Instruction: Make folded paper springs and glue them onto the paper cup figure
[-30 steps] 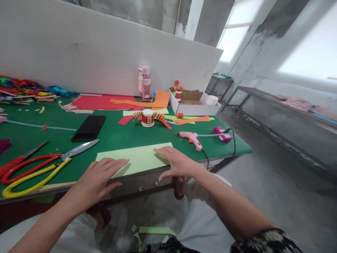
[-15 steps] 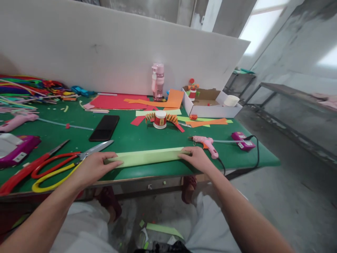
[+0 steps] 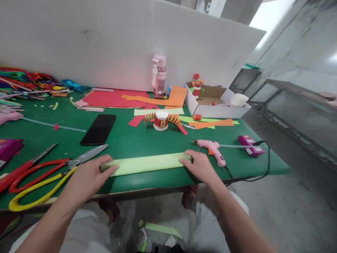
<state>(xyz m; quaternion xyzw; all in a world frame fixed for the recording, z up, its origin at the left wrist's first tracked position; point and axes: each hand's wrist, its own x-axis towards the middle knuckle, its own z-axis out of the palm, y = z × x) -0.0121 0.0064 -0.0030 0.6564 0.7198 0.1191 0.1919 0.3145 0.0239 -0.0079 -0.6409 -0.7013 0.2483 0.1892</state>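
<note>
A long strip of light green paper [image 3: 147, 163], folded over lengthways, lies near the front edge of the green table [image 3: 137, 138]. My left hand [image 3: 88, 177] pinches its left end, thumb on top and fingers curled. My right hand [image 3: 201, 166] grips the right end in the same way. Both hands rest on the table top.
Yellow-handled scissors [image 3: 44, 184] and red-handled scissors [image 3: 28, 168] lie at the left, a black phone [image 3: 98, 124] behind them. A pink glue gun [image 3: 212, 147] with its cord lies right of my right hand. Farther back are a small red-and-white jar [image 3: 161, 120], coloured paper sheets, a pink bottle [image 3: 159, 76] and a white box [image 3: 216, 102].
The green sheet lay flat and wide under my open hands a second ago; it is now folded into a narrow strip, and both hands hold its ends.
</note>
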